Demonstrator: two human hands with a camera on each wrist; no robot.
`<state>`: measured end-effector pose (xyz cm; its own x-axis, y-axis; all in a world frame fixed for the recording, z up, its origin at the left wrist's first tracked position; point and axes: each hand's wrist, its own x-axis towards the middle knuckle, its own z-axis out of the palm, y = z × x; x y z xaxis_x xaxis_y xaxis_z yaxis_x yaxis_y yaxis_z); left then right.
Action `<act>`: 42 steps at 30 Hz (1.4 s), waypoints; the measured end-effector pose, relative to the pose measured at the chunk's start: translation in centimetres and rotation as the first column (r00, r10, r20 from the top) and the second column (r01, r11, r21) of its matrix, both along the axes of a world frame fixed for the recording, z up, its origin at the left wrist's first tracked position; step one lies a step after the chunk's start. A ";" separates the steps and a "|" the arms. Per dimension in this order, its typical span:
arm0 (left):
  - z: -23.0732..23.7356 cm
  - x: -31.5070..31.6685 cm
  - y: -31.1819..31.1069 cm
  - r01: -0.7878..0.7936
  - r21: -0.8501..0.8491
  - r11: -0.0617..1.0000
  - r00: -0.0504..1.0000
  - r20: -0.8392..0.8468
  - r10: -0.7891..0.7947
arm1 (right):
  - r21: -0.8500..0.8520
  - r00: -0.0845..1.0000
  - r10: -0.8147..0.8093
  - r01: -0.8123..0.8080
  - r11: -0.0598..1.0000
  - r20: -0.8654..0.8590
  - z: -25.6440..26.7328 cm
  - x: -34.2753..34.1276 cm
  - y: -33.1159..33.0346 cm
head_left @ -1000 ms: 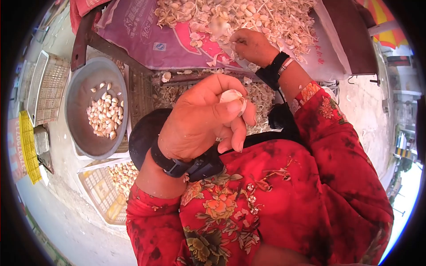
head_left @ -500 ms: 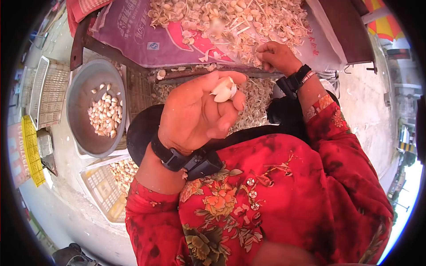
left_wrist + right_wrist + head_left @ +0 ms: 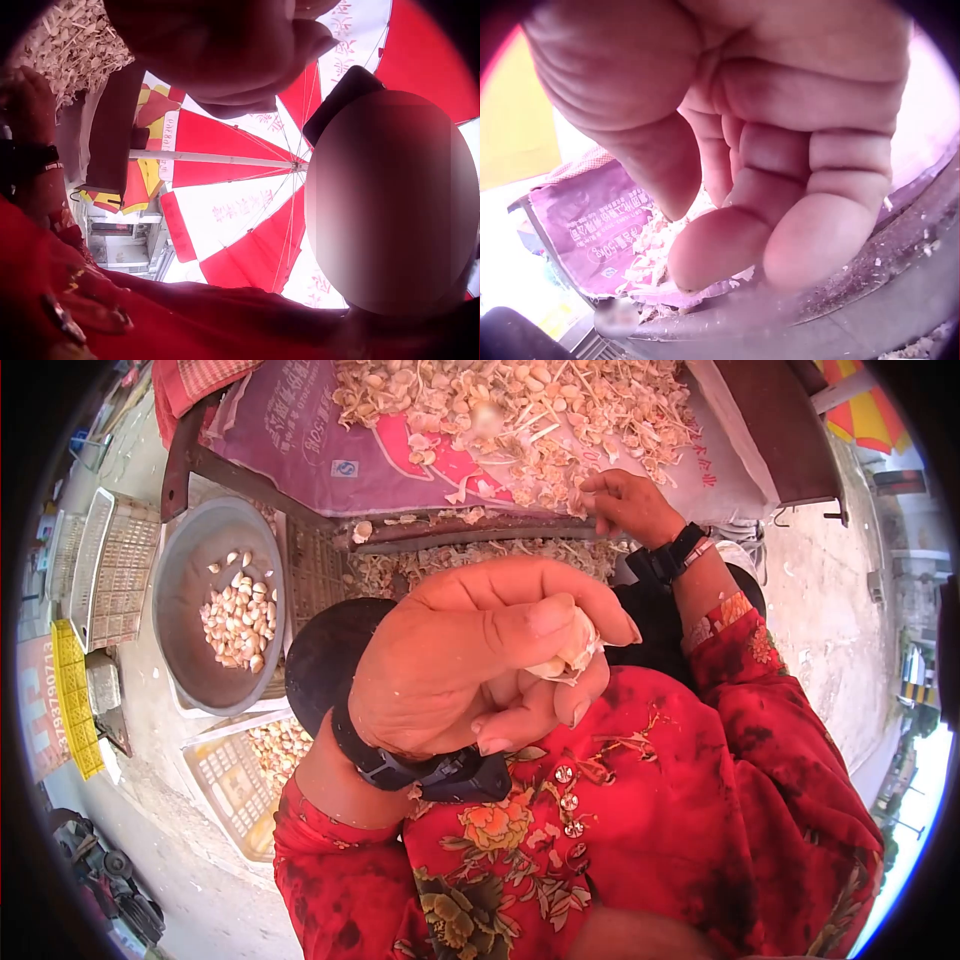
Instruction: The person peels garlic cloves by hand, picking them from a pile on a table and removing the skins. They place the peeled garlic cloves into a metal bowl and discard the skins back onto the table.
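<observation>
In the head view my left hand (image 3: 470, 660) is raised in front of the red floral shirt, pinching a partly peeled garlic piece (image 3: 572, 652) between thumb and curled fingers. The left wrist view shows that hand (image 3: 217, 56) dark at the top; the garlic is hidden there. My right hand (image 3: 636, 508) is at the near edge of the table, beside the heap of garlic cloves and skins (image 3: 540, 410). Its fingers bend loosely, and the right wrist view shows the hand (image 3: 795, 97) with nothing visible in its grasp.
A grey basin (image 3: 180, 630) with cloves stands at the left. Below it is a crate (image 3: 225, 775) of cloves, and an upright white crate (image 3: 108, 565) is farther left. The table edge (image 3: 450, 538) runs between the heap and my lap.
My left hand has turned its thumb side up and shifted right, still gripping the garlic. My right hand has moved right and nearer, from over the heap to the table's edge.
</observation>
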<state>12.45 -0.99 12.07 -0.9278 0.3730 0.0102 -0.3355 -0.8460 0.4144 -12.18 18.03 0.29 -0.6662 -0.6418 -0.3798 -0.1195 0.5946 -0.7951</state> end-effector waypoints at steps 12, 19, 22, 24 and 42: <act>5.9 0.5 4.3 0.178 0.056 0.982 0.824 -0.554 -0.118 | -0.086 0.999 -0.018 0.021 0.996 0.040 -1.1 0.8 0.4; 4.1 1.7 6.8 0.120 0.187 0.975 0.839 -0.545 0.001 | -0.059 1.000 0.011 -0.011 0.998 0.008 -0.9 1.2 0.4; 4.9 2.5 6.3 0.152 0.216 0.964 0.893 -0.449 -0.040 | 0.016 0.999 0.044 -0.044 0.999 -0.028 0.1 1.4 0.1; 5.1 2.6 6.3 0.083 0.241 0.967 0.893 -0.448 0.035 | -0.013 0.997 0.059 -0.059 0.998 -0.042 -0.4 1.2 0.3; 1.4 2.0 -0.4 0.100 0.077 0.992 0.952 -0.298 -0.073 | -0.019 0.956 0.094 -0.103 0.994 -0.278 0.8 0.4 -2.2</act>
